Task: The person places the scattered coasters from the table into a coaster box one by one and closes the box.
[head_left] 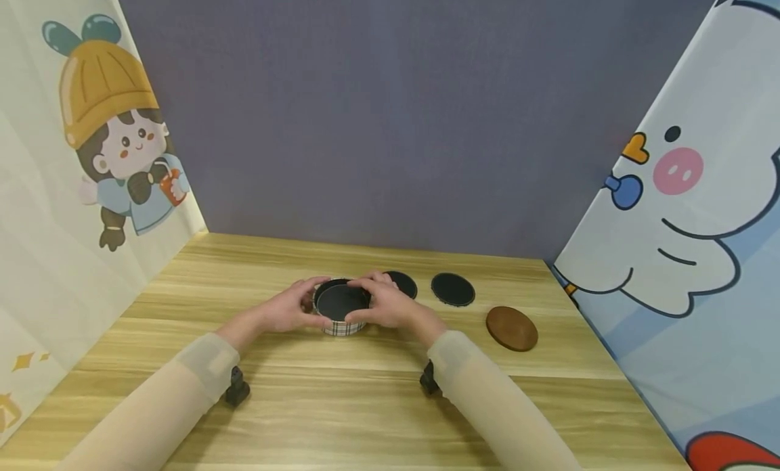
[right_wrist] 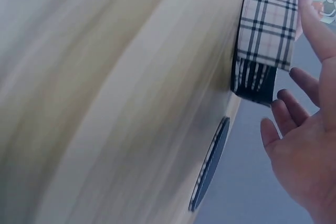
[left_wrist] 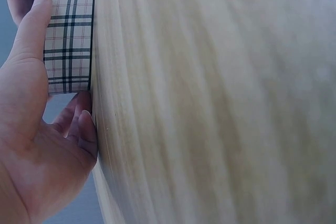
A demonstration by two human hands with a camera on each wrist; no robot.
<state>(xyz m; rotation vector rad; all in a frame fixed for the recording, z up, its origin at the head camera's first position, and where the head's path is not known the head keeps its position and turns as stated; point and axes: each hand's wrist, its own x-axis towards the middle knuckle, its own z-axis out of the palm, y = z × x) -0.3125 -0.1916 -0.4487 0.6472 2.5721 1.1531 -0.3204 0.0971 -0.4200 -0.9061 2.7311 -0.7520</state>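
Observation:
A round coaster holder (head_left: 344,328) with a plaid wall and dark inside stands on the wooden table between both hands. My left hand (head_left: 289,306) holds its left side, thumb at the front and fingers round the back. The right hand (head_left: 393,304) curves round the opposite side, its thumb and fingers at the rim. In the right wrist view, the plaid wall (right_wrist: 268,17) has a dark gap with striped edges, and the right fingertips (right_wrist: 286,98) are close beside it. The left thumb (left_wrist: 35,27) lies along the wall in the left wrist view.
Right of the holder, a black round coaster (head_left: 407,283) lies partly behind the right hand. Another black coaster (head_left: 453,289) and a brown disc (head_left: 512,328) lie farther right. A grey panel (head_left: 378,119) closes off the back, with printed curtains at both sides.

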